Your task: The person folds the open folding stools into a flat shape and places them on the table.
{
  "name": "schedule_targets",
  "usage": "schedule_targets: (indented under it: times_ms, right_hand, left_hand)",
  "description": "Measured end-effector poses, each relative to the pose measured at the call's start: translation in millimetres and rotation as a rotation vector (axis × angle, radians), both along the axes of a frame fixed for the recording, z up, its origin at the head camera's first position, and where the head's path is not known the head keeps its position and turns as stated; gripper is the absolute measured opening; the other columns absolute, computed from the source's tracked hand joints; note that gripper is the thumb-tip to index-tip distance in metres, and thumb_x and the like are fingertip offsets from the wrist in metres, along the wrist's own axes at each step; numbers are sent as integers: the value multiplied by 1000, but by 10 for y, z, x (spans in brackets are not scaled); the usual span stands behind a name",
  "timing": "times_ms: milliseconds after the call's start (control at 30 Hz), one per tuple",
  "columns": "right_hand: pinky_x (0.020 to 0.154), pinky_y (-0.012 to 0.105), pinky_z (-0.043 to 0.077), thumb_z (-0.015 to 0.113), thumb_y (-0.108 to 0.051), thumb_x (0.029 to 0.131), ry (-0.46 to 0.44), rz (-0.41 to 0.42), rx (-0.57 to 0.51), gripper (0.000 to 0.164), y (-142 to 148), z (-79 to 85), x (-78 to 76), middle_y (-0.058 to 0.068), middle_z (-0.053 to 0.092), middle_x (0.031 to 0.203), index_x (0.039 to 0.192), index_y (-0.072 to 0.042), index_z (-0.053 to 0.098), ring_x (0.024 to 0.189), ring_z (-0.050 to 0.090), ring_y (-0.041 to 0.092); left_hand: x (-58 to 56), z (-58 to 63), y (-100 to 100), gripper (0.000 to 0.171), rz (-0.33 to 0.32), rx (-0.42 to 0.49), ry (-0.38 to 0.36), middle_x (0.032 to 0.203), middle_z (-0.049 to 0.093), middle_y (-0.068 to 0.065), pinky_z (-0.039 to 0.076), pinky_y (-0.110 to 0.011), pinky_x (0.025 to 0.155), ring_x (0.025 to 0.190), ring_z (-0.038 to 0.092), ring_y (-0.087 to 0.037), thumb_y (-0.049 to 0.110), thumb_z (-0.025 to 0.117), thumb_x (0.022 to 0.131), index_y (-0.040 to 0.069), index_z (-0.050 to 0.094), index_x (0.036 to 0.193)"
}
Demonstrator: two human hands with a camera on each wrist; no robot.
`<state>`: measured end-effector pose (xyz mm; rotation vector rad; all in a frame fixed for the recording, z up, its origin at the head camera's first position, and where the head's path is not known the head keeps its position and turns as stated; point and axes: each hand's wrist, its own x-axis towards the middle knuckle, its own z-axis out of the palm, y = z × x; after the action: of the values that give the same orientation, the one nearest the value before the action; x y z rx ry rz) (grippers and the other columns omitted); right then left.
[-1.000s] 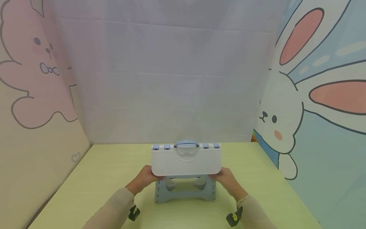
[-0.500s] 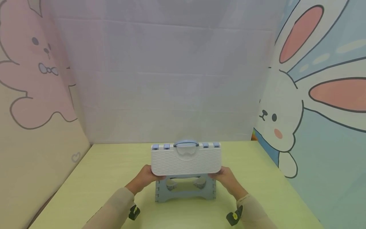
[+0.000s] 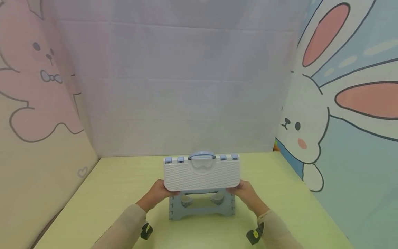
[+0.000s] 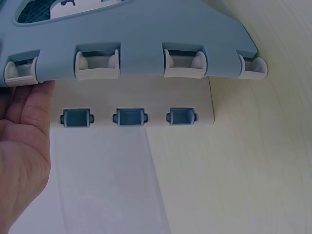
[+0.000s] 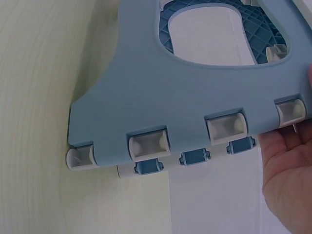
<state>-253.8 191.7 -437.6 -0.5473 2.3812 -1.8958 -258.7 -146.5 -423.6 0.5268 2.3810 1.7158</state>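
A folding step stool [image 3: 202, 174] stands unfolded on the table, its white woven-textured top facing me. A light blue carry handle runs along the top's far edge, and a blue leg panel [image 3: 202, 211] shows below. My left hand [image 3: 156, 194] grips the left end under the top, and my right hand [image 3: 247, 196] grips the right end the same way. In the left wrist view, the left fingers [image 4: 36, 105] pass behind the blue leg panel [image 4: 141, 39] with its white hinge pieces. The right wrist view likewise has the right hand [image 5: 290, 165] at the leg panel [image 5: 161, 92], fingertips hidden.
The pale yellow table [image 3: 118, 180] extends around the stool on both sides. A plain whitish cloth wall [image 3: 186, 86] closes off the back. Side walls carry a pink cartoon animal [image 3: 40, 86] at left and a white rabbit [image 3: 304, 124] at right.
Both hands and the stool stay in place. Only the head view has shifted very slightly.
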Motion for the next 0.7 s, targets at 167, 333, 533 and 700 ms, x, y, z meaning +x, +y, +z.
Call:
schedule_targets:
  times_ms: [167,333,533,700]
  right_hand:
    - [93,50,47,61,-5,91,-1,-1,4,38,-8,6,2,29,58,122,121,17,53,116,53,45]
    - [94,50,47,60,-5,91,-1,-3,4,37,-8,2,-5,29,57,123,121,16,53,117,52,45]
    - [94,49,47,59,-4,91,-6,-7,8,37,-8,0,-7,29,57,123,121,17,53,117,52,44]
    - [94,49,47,59,-4,91,-2,1,9,36,-5,-4,-10,29,58,123,120,17,54,117,52,44]
  left_hand:
    - [-4,3,-4,43,-10,11,-1,117,63,-24,49,-51,91,109,60,-39,8,72,84,-12,57,120]
    - [-17,14,0,43,-10,7,3,118,63,-24,49,-50,90,108,60,-38,8,72,84,-11,57,121]
    - [-23,10,-1,44,-15,6,2,119,62,-24,50,-49,89,108,61,-38,7,72,85,-11,57,121]
    - [-20,1,-4,44,-17,9,-3,118,63,-24,49,-50,90,108,60,-38,8,72,85,-11,57,121]
